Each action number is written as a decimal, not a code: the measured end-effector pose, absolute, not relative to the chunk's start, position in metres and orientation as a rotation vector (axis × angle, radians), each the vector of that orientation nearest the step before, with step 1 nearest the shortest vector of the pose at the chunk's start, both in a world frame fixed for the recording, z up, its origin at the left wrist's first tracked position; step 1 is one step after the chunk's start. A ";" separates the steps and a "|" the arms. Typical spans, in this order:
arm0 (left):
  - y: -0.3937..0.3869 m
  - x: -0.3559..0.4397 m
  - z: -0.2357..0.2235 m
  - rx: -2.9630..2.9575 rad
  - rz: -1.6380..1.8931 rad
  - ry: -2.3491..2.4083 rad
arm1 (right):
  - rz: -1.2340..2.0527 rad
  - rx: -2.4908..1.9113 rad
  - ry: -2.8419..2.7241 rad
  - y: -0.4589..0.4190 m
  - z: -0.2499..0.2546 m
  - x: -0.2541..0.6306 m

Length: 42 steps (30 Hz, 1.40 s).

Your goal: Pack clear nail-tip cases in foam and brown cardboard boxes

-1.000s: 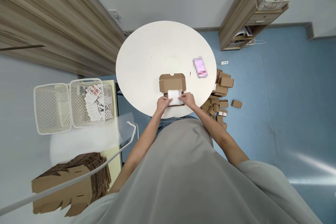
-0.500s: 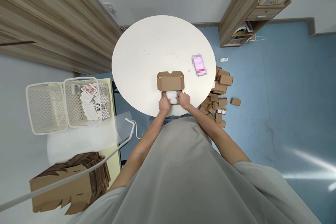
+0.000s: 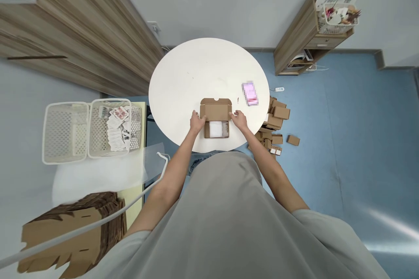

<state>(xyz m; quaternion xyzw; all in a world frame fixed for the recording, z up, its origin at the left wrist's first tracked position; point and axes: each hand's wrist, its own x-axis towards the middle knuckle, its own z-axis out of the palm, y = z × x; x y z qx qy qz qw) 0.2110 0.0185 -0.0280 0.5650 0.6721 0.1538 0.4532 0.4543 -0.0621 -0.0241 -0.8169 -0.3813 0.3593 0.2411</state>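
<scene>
I have the left hand (image 3: 197, 122) at the left edge of the lid (image 3: 216, 111) and the right hand (image 3: 239, 119) at its right edge, fingers loosely bent; I can't tell whether either pinches the card. The lid is open on the far side of the box (image 3: 206, 130), which sits toward the near side of the table (image 3: 176, 78). In the box I see a white packet (image 3: 215, 129). Farther right lies a pixelated pink thing (image 3: 250, 93). Small cartons (image 3: 280, 112) litter the floor at right; a basket (image 3: 98, 139) with cards stands at left.
</scene>
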 end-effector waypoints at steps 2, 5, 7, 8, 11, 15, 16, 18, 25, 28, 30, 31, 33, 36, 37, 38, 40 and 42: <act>0.029 0.212 -0.023 1.254 0.342 1.588 | 1.101 -2.164 -1.046 -0.051 -0.025 0.455; 0.033 0.215 -0.013 1.198 0.355 1.529 | 1.163 -2.076 -1.031 -0.040 -0.023 0.448; 0.032 0.216 -0.006 1.202 0.367 1.508 | 1.158 -2.056 -0.999 -0.037 -0.018 0.444; 0.031 0.217 -0.003 1.199 0.376 1.499 | 1.155 -2.048 -0.992 -0.036 -0.015 0.443; 0.031 0.218 0.004 1.180 0.410 1.465 | 1.146 -2.011 -1.025 -0.035 -0.007 0.445; 0.036 0.217 0.011 1.207 0.438 1.405 | 1.086 -1.949 -1.102 -0.035 0.001 0.452; 0.037 0.217 0.012 1.223 0.438 1.394 | 1.074 -1.937 -1.109 -0.036 0.002 0.454; 0.038 0.216 0.014 1.265 0.448 1.380 | 1.055 -1.923 -1.125 -0.038 0.004 0.457; 0.023 0.223 0.015 1.294 0.523 1.314 | 1.003 -1.901 -1.255 -0.060 0.008 0.453; 0.016 0.225 0.016 1.336 0.529 1.374 | 0.983 -1.881 -1.324 -0.069 0.008 0.450; 0.017 0.224 0.016 1.392 0.529 1.535 | 0.977 -1.881 -1.373 -0.072 0.009 0.449; 0.021 0.222 0.017 1.408 0.535 1.639 | 0.970 -1.889 -1.390 -0.072 0.009 0.449; 0.031 0.219 0.018 1.417 0.573 1.785 | 0.951 -1.914 -1.411 -0.070 0.009 0.449; 0.052 0.216 0.019 1.399 0.610 1.700 | 0.934 -1.952 -1.427 -0.064 0.010 0.449; 0.058 0.215 0.020 1.372 0.594 1.617 | 0.931 -1.958 -1.434 -0.062 0.010 0.449; 0.064 0.215 0.021 1.331 0.564 1.535 | 0.927 -1.958 -1.444 -0.061 0.011 0.449; 0.072 0.216 0.022 1.256 0.499 1.414 | 0.920 -1.954 -1.466 -0.059 0.013 0.448; 0.075 0.217 0.024 1.255 0.462 1.355 | 0.916 -1.969 -1.471 -0.057 0.015 0.448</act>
